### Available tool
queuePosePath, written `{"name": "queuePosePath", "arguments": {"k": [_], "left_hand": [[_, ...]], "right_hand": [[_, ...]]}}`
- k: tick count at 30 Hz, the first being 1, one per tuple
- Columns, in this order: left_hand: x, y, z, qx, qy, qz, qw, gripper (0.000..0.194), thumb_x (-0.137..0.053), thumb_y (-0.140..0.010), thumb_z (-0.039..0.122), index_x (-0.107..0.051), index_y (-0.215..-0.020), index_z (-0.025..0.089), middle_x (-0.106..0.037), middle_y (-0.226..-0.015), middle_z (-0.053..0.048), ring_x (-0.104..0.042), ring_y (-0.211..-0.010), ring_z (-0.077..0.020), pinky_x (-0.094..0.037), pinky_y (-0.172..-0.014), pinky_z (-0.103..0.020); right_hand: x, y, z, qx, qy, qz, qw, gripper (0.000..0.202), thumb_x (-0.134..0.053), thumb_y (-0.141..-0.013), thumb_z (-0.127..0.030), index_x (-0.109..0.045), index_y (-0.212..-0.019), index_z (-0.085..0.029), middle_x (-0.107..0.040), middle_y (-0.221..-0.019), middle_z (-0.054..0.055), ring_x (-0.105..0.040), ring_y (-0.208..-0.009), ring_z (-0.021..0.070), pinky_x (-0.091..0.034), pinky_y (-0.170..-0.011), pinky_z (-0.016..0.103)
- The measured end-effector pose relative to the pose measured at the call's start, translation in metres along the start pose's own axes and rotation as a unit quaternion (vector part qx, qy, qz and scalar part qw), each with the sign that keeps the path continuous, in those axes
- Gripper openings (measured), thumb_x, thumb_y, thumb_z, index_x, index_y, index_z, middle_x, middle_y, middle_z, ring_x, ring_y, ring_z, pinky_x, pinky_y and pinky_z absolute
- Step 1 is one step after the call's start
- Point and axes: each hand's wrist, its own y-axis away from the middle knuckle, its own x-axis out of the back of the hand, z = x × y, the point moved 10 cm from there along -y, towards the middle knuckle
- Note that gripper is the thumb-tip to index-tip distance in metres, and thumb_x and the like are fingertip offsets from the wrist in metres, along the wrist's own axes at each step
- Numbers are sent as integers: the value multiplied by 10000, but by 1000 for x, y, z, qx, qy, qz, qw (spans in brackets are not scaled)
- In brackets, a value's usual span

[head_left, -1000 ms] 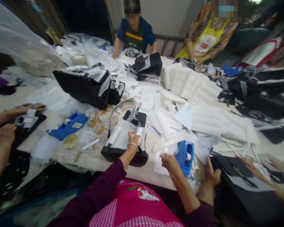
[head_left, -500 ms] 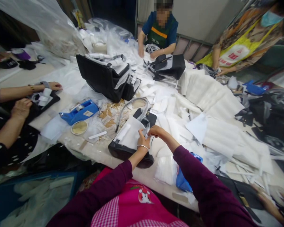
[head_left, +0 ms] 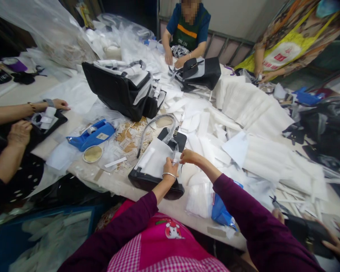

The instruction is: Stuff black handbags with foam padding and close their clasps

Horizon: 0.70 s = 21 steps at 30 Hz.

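Note:
A black handbag point(head_left: 153, 186) lies in front of me near the table's edge, its upper face covered by a white sheet point(head_left: 154, 156). Its arched handle point(head_left: 141, 136) has a clear plastic wrap around it. At the bag's right side my left hand point(head_left: 170, 167) is closed on a small white wrapping piece point(head_left: 176, 157). My right hand point(head_left: 188, 156) pinches at the same spot from the right; its fingertips are partly hidden, and what lies between them is too small to make out.
A blue tape dispenser point(head_left: 92, 135) and a round tape roll point(head_left: 92, 153) lie to the left. Another black bag point(head_left: 116, 92) stands behind. White foam sheets point(head_left: 249, 105) cover the right. Co-workers' hands point(head_left: 19, 132) are at the left, far side and lower right.
My right hand has shifted slightly right, off my left hand, and the white piece between them now shows more. At the lower right, a co-worker's hands and black bag have moved.

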Motion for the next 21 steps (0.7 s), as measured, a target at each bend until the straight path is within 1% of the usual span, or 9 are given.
{"name": "queuePosePath", "arguments": {"k": [2,5,8,10,12,15,18,21], "left_hand": [[-1,-1,-2,-1,-1,-2,1000,214,-624,-760,260,-423,-826,230,-451,-497,81,-450,-355,-123,-330,-438,-244],[-2,-4,-8,8,14,2,1000,213,-616,-751,245,-436,-863,218,-489,-540,64,-465,-366,-126,-344,-428,-249],[-3,-6,-16,30,51,1,998,235,-629,-741,256,-474,-909,204,-527,-578,42,-470,-381,-124,-339,-411,-246],[-5,-8,-20,42,72,-4,997,254,-648,-725,256,-509,-928,193,-548,-587,27,-483,-406,-128,-349,-420,-247],[-6,-8,-21,49,80,-11,996,258,-653,-715,252,-542,-936,180,-569,-604,12,-496,-424,-133,-359,-429,-253],[-7,-8,-19,45,75,-17,996,237,-640,-712,250,-577,-925,167,-581,-613,2,-498,-421,-131,-362,-429,-253],[-7,-8,-14,26,65,-23,997,204,-628,-715,257,-597,-895,167,-575,-591,6,-508,-427,-130,-365,-428,-242],[-3,-8,-10,11,37,-17,999,182,-615,-719,256,-607,-878,168,-574,-572,11,-542,-468,-141,-389,-450,-233]], "right_hand": [[3,1,11,-15,0,-5,1000,171,-706,-455,-22,-619,-516,-155,-548,-463,-12,-551,-577,147,-350,-505,213],[1,4,29,-45,-12,-9,999,257,-692,-457,5,-641,-655,-150,-564,-495,-23,-528,-533,128,-349,-489,213],[-7,7,45,-72,-42,4,997,330,-684,-491,-3,-630,-783,-147,-524,-470,-51,-496,-485,106,-350,-467,205],[-16,8,51,-84,-70,13,994,368,-677,-522,-16,-611,-861,-145,-519,-479,-61,-494,-481,99,-362,-460,198],[-24,9,53,-91,-102,18,990,382,-668,-543,-22,-590,-899,-138,-529,-497,-58,-506,-487,102,-380,-457,198],[-33,8,53,-94,-146,27,984,378,-670,-548,-17,-572,-895,-130,-534,-499,-57,-519,-489,105,-402,-460,199],[-34,8,52,-89,-180,52,978,394,-685,-545,-18,-562,-901,-134,-525,-492,-66,-505,-478,94,-404,-463,193],[-31,10,52,-78,-201,94,972,420,-690,-547,-33,-553,-928,-147,-541,-517,-60,-505,-489,97,-395,-460,190]]}}
